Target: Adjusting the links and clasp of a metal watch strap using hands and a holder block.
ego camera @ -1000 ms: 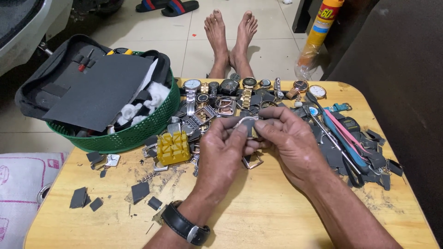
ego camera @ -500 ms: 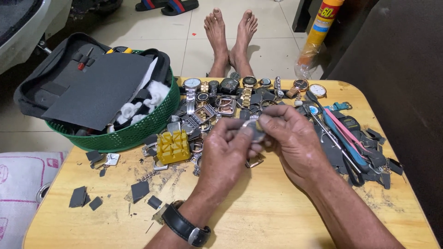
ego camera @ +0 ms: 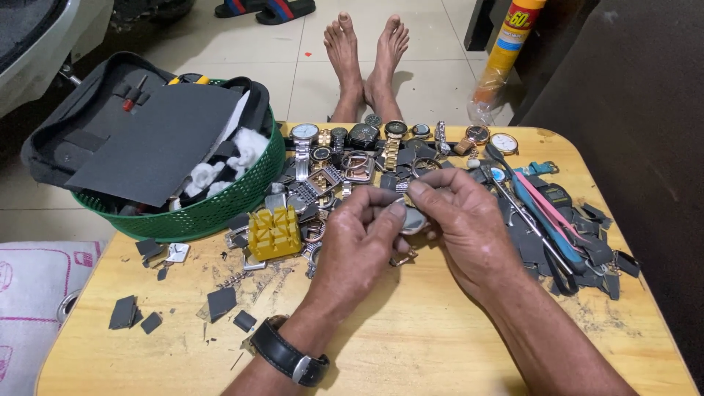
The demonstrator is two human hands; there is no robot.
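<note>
Over the middle of a small wooden table (ego camera: 411, 345), my left hand (ego camera: 359, 246) and my right hand (ego camera: 458, 220) meet around a small round silver watch case (ego camera: 413, 221). The left fingers pinch its near edge, and the right thumb and forefinger press on its top. A black wristwatch sits on my left wrist (ego camera: 287, 356). Just behind the hands lies a heap of wristwatches and watch parts (ego camera: 352, 158). A yellow plastic watch holder block (ego camera: 274, 232) stands left of my left hand.
A green plastic basket (ego camera: 213, 209) at the table's back left holds a dark tool case and white wadding. Pink and blue tools with dark scraps (ego camera: 546, 220) lie at the right. Dark scraps dot the near left. My bare feet (ego camera: 367, 59) rest beyond the table; a yellow spray can (ego camera: 502, 51) stands nearby.
Both hands have shifted slightly toward me and lower with the silver case; my fingers have changed their hold on it. Nothing on the table has moved.
</note>
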